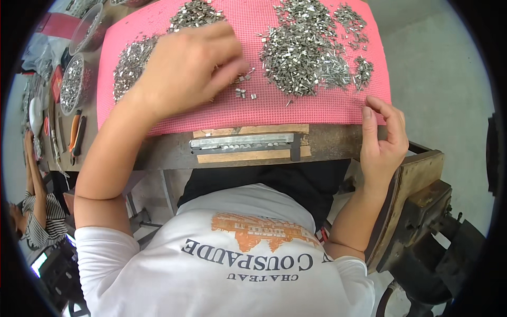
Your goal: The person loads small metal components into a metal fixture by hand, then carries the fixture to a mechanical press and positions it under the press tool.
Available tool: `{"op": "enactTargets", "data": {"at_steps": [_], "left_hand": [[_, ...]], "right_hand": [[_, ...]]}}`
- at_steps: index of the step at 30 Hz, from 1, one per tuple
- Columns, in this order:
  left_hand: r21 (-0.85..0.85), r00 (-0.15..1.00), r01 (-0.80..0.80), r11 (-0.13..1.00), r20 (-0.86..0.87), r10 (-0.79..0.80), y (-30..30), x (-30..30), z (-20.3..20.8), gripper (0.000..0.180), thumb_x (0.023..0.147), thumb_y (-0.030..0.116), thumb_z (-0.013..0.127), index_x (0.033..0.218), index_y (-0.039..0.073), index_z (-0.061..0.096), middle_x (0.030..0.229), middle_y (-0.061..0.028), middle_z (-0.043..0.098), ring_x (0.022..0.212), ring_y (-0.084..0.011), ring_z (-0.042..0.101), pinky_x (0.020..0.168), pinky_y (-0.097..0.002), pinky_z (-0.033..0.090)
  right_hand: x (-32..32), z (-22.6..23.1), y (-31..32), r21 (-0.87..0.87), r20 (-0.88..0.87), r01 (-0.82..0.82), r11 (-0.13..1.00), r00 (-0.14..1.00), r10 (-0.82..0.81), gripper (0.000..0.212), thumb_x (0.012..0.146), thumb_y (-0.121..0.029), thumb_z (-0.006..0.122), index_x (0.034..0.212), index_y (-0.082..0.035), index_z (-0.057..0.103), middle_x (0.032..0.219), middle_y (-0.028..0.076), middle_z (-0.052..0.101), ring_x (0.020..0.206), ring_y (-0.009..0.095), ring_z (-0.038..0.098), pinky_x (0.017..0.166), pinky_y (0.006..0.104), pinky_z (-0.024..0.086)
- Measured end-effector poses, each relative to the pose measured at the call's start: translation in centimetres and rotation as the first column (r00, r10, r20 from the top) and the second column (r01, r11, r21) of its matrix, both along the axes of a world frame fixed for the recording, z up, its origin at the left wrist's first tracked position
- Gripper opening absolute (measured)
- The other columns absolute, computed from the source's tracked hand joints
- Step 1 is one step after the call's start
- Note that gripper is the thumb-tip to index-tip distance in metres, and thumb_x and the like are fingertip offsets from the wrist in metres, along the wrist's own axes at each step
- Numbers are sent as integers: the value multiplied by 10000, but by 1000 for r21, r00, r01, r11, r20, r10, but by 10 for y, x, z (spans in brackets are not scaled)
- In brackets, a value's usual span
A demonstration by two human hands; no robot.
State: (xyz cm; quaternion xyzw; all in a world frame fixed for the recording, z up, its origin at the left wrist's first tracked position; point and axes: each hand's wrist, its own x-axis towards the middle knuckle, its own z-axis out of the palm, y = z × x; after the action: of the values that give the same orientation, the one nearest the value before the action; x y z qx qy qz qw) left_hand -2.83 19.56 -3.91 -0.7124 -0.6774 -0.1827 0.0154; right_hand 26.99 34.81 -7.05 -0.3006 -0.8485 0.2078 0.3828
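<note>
My left hand (pixel 193 68) is over the pink mat (pixel 211 113), knuckles up. Its fingers are bent, with a gap between thumb and fingers; nothing shows held there. A few small loose metal pieces (pixel 241 93) lie beside its thumb. My right hand (pixel 385 132) is by the mat's front right corner, loosely curved, thumb and forefinger apart and nothing visible between them. Along the table's front edge sits a narrow metal bar fixture (pixel 243 142) with a row of small shiny pieces in it. A big pile of small metal parts (pixel 290 55) lies right of my left hand.
Smaller piles of metal parts (pixel 193 13) lie at the far side and left. Clear plastic tubs (pixel 74 84) of parts, orange-handled pliers (pixel 74 134) and bags (pixel 37 50) are at the left. A dark machine (pixel 422 211) stands at my right. Another person (pixel 42 219) sits far left.
</note>
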Motion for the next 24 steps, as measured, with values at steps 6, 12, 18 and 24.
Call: {"op": "enactTargets", "data": {"at_steps": [6,12,18,24], "left_hand": [[-9,988,-31,999,150,32,-30,23,-15,126,748,98,847,786,63,732,854,-50,661,753,-258,673,671,-384,548],[-10,995,-42,999,95,42,-38,32,-10,83,768,79,818,835,68,771,851,-63,677,775,-273,688,684,-387,557],[-27,975,-212,977,68,213,-44,43,-11,58,783,107,790,791,94,735,798,-41,646,781,-267,681,685,-398,553],[-18,951,-296,955,92,297,-45,51,-14,72,772,101,795,777,104,724,786,-34,638,763,-267,675,663,-391,548]], "right_hand": [[-1,-5,-4,24,61,-19,1000,998,18,127,902,-44,767,1027,-26,754,977,85,752,920,250,675,888,364,509],[1,-6,-4,60,89,-1,998,996,-4,106,896,-42,764,1001,-43,755,988,88,753,944,270,672,899,376,502],[-7,-11,-4,101,130,0,995,991,-13,94,900,-62,749,993,-64,763,1036,73,740,1009,283,649,925,395,479],[-29,-12,-2,284,258,-98,954,966,23,375,826,8,708,1179,-112,745,1211,55,701,1173,295,611,992,437,433]]}}
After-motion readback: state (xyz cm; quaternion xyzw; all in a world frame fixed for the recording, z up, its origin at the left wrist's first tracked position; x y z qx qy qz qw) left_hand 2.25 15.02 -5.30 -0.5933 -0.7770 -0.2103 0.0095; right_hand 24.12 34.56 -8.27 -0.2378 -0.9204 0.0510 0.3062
